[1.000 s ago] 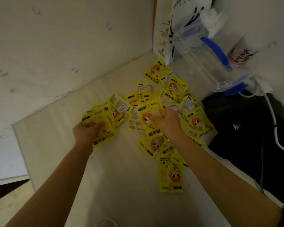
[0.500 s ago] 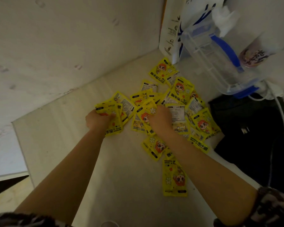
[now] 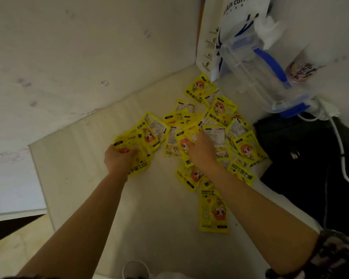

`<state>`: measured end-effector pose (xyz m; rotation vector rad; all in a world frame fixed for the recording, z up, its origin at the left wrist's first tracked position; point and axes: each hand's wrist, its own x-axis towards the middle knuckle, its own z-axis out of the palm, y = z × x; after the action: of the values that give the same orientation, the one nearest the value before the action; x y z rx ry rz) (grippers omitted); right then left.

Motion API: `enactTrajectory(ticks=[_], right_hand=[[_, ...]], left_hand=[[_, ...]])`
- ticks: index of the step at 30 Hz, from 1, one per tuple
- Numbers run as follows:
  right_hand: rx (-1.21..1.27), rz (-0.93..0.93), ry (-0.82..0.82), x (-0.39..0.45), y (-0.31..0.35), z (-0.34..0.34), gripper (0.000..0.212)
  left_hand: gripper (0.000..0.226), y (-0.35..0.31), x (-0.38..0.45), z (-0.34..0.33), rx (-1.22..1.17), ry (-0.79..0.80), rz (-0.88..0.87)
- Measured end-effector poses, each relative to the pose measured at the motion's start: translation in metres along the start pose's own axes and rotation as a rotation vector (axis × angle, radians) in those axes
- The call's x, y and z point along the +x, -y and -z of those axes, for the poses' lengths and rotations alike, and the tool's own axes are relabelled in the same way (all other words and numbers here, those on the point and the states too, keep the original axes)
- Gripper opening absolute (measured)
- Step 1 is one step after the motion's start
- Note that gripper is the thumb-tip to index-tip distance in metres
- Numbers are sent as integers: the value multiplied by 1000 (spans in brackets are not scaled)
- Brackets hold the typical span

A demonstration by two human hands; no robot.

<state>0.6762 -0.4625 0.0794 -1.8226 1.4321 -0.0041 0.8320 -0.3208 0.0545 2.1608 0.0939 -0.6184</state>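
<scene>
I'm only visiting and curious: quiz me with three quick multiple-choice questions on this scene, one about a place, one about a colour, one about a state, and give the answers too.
1. Where does the white paper coffee bag stand?
A) in the table's far corner
B) at the table's near edge
C) under the table

2. What colour are the small flat packets on the pale wooden table?
A) blue
B) yellow
C) grey

3. What is the left hand doing?
A) lying flat on bare wood
B) gripping a stack of packets
C) lifting a cup

Answers: 1 A, it stands upright at the far corner. 2 B, the wrappers show yellow. 3 B, its fingers curl round the stack.
</scene>
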Motion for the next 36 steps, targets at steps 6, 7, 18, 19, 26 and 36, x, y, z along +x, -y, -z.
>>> enactTrajectory(ticks=[6, 7, 18, 19, 26, 36], right_hand=[[51, 28, -26, -35, -29, 14, 56], [62, 39, -30, -43, -35, 16, 56], [188, 63, -132, -143, -98, 20, 42], [201, 47, -144, -152, -103, 18, 44], [252, -45, -261, -210, -122, -4, 34], [395, -262, -459, -322, -128, -79, 26]], left_hand=[[36, 27, -46, 12, -132, 120, 17], [37, 31, -57, 13, -140, 140, 15], [31, 65, -157, 22, -165, 326, -36], [32, 70, -161, 23, -153, 353, -45], [32, 92, -178, 45, -81, 539, -110], [28, 143, -173, 109, 92, 689, -210]])
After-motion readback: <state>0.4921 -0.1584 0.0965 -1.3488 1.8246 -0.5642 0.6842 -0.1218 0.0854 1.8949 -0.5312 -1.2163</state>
